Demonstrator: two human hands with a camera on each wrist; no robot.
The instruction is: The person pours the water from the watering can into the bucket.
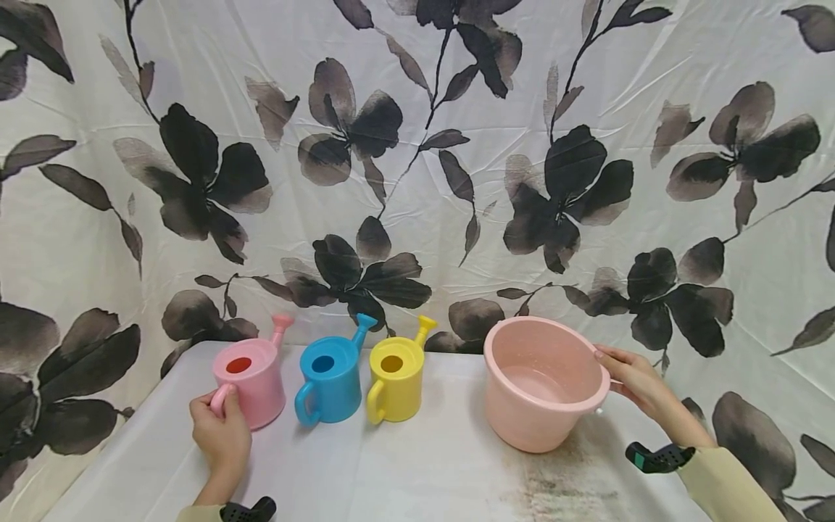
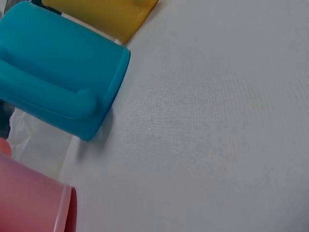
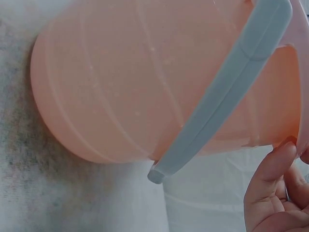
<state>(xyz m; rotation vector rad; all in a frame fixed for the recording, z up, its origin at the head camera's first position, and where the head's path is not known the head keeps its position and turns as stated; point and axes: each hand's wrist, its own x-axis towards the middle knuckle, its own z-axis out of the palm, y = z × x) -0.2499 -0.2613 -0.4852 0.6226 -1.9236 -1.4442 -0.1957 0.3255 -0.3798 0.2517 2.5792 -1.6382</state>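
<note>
At the left of the head view, my left hand [image 1: 224,438] grips the handle of a pink watering can [image 1: 261,399]. Part of that pink can's body [image 2: 31,200] shows low in the left wrist view, but the hand is out of that picture. On the right, my right hand [image 1: 639,384] pinches the rim of a pink bucket [image 1: 531,428] between thumb and fingers. A pale grey bucket handle [image 3: 219,99] hangs down the bucket's side in the right wrist view. Inside the bucket nothing shows but its pink floor.
Between the hands stand a blue watering can [image 1: 341,399] and a yellow watering can [image 1: 406,395], spouts toward the back. A white cloth [image 1: 417,478] covers the table, with a dark stain [image 1: 567,478] before the bucket. A floral curtain [image 1: 417,181] hangs behind.
</note>
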